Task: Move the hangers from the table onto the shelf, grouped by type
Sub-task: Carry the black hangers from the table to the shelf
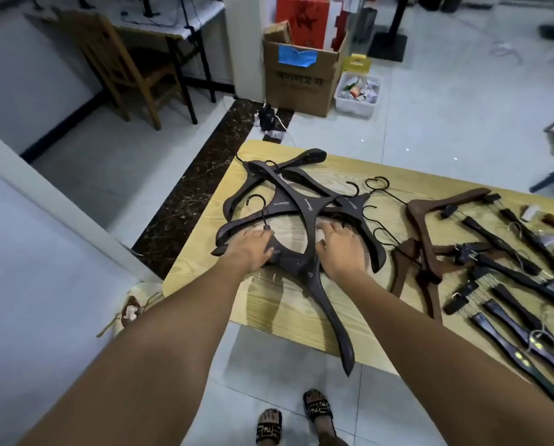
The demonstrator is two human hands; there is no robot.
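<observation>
A pile of several dark wide-shouldered hangers (296, 204) with black hooks lies on the left part of the light wooden table (279, 313). My left hand (253, 249) rests palm down on the nearest dark hanger (320, 291), whose long arm sticks out over the table's front edge. My right hand (341, 249) lies palm down on the same pile, fingers spread. To the right lie brown wooden hangers (427, 233). Further right are several dark clip hangers (507, 284). No shelf is in view.
Past the table stand a cardboard box (298, 78), a white bin of scraps (357, 93) and a wooden chair (121, 66) by a desk. A power strip with cables (267, 119) lies on the tiled floor. My sandalled feet (317, 410) stand at the table's front.
</observation>
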